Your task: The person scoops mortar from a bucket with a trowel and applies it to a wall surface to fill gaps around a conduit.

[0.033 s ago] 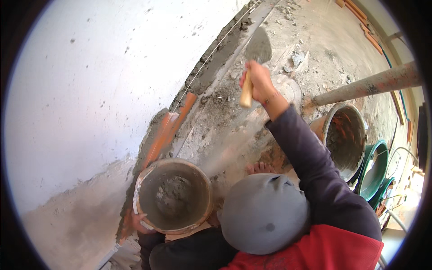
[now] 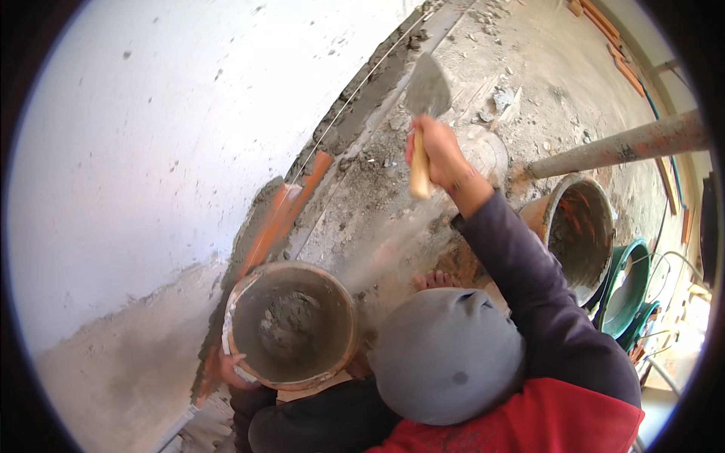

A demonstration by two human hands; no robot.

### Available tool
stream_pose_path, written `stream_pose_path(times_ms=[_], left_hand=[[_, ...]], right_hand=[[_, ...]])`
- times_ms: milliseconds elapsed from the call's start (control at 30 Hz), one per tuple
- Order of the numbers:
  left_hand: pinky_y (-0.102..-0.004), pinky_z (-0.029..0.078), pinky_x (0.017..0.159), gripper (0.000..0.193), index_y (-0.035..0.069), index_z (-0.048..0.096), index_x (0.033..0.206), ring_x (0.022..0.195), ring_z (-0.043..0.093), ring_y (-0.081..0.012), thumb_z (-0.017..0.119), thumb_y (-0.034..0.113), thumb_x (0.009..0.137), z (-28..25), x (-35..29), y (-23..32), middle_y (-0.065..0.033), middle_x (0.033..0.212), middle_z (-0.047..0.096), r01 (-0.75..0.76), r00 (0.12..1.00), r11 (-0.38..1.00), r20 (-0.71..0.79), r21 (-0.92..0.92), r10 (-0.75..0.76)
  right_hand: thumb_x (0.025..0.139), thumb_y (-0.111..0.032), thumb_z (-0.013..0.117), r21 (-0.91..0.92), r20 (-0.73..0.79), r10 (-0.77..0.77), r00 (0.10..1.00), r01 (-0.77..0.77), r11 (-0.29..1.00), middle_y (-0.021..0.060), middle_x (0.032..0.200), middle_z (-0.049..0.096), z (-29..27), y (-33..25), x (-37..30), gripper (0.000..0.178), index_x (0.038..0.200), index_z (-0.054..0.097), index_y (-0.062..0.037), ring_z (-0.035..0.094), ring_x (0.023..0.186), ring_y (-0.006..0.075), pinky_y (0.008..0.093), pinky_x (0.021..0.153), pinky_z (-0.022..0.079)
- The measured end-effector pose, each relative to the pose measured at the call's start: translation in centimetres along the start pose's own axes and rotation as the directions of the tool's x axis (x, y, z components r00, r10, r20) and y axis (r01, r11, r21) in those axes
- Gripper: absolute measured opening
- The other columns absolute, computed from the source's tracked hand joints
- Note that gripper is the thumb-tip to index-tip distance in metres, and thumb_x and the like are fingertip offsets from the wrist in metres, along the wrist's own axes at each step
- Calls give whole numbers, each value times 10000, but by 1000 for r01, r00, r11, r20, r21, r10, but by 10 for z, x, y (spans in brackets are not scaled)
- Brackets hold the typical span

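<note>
Some orange clay bricks (image 2: 308,192) line white wall (image 2: 174,151), grey mortar strip (image 2: 362,113) beyond looks uncovered; right hand (image 2: 442,155) grips wooden-handled steel trowel (image 2: 429,87), left hand (image 2: 232,370) clasps round brown bucket (image 2: 353,321).

Between the mortar tub (image 2: 336,332) and the right hand (image 2: 440,155), the floor (image 2: 370,241) is leaving passage; a taut string (image 2: 355,94) is lining the wall (image 2: 166,136), while a pole (image 2: 619,145) and large bucket (image 2: 599,249) are blocking the right side.

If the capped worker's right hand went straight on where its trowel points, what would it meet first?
The trowel leads the hand, its tip probably meeting the pale ledge beside the mortar strip at the foot of the wall, though depth is unclear.
</note>
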State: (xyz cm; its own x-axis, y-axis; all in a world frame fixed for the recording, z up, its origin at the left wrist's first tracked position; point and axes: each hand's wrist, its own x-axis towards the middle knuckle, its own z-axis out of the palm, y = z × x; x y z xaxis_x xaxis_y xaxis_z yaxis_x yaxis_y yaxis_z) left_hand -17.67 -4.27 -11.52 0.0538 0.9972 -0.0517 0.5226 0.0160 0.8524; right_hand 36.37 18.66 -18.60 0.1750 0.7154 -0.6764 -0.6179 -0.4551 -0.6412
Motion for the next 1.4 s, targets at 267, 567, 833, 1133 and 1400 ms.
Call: stream_pose_path(times_ms=[267,567,833,1133,1400], left_hand=[[-387,426,1000,636,-86,483,1258,1137,550,-306,459,225,704,60,29,61,-211,1225,565,267,919,694,-40,-669,-391],[-353,455,954,634,-145,511,1196,1046,603,-296,487,165,644,73,42,77,-233,1151,606,211,917,590,-51,-779,-395],[-358,457,954,622,-135,517,1196,1061,597,-297,479,171,655,64,29,65,-232,1171,599,210,918,593,-53,-777,-394],[-366,458,955,598,-127,526,1180,1079,588,-302,459,193,679,59,29,56,-235,1179,590,211,912,727,-135,-654,-386],[-390,458,964,538,-133,541,1143,1127,568,-314,436,175,714,64,38,68,-238,1248,548,235,925,614,-20,-754,-380]], right_hand=[[929,-187,476,-461,10,-64,998,62,885,76,705,544,-41,1,-69,192,909,528,-3,548,546,177,337,453,486],[946,-173,479,-424,-81,-177,981,127,897,83,693,563,-28,-130,98,179,896,491,-2,561,512,174,305,459,523],[928,-109,472,-459,-117,-114,987,48,887,166,834,579,-22,-137,120,301,1164,411,67,607,616,232,363,511,553],[925,-114,486,-419,-94,-199,976,142,897,178,779,593,-31,-124,114,249,1067,464,90,603,591,254,390,490,522],[934,-119,486,-419,-27,-149,989,124,899,164,797,572,-10,-97,116,306,1119,436,119,596,605,246,383,512,540]])
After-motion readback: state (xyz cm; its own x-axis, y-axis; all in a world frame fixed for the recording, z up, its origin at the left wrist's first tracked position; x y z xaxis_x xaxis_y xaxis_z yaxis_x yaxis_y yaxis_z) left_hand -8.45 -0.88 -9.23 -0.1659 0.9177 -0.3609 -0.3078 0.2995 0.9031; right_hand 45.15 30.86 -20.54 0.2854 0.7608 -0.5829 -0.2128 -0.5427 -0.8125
